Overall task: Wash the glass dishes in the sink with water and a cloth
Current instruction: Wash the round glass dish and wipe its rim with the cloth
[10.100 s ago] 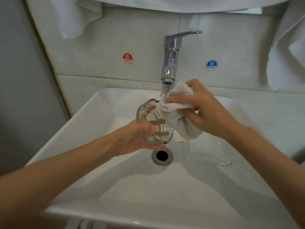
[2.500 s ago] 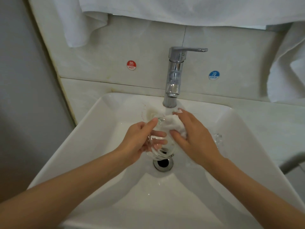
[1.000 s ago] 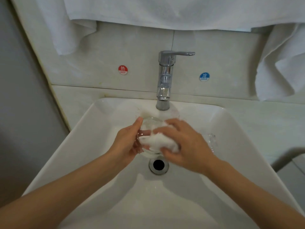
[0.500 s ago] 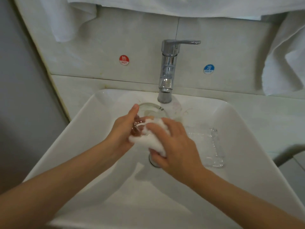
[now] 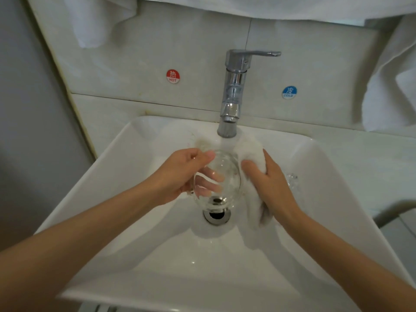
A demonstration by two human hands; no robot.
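Two hands work over the white sink [image 5: 117, 167] beneath the running faucet [image 5: 233, 95]: the left hand [image 5: 180, 176] grips a clear glass dish [image 5: 221, 176] above the drain [image 5: 217, 216], the right hand [image 5: 272, 183] clutches a white cloth [image 5: 253, 152] just right of it.

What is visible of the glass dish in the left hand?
The glass dish is clear, round and wet-looking, tilted on edge above the drain, just below the running tap. The left hand pinches it, thumb on the upper rim, fingers seen through the glass. The cloth in the right hand sits by its right side.
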